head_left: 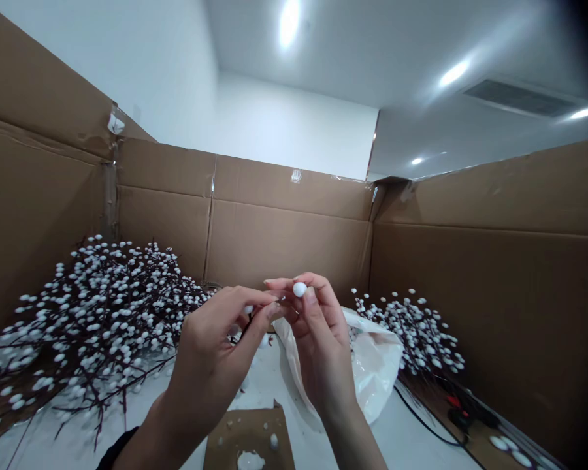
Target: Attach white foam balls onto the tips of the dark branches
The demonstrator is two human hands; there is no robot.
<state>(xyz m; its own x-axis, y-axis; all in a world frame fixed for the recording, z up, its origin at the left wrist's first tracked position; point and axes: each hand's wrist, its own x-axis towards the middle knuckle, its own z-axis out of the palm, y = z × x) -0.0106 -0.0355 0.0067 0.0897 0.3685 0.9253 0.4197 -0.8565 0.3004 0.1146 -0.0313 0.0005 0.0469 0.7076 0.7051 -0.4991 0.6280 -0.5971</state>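
Observation:
My right hand (326,333) is raised in the middle and pinches a small white ball (300,289) between thumb and fingertips. Just left of it, my left hand (213,343) has its thumb and forefinger closed on a thin berry branch, mostly hidden by the fingers. A bit of dark stem and a white berry (249,309) show behind that hand. The branch's tip points toward the ball; a small gap seems to separate them. Beneath the hands lies a cardboard piece (279,440) with a white glue-like blob (251,461) and small white lumps on it.
A large heap of branches with white berries (122,307) fills the left side. More berry branches (421,333) lie right, beside a white plastic bag (379,372). A black cable (428,424) and a red-and-black object (458,408) are at right. Cardboard walls (289,241) surround the white table.

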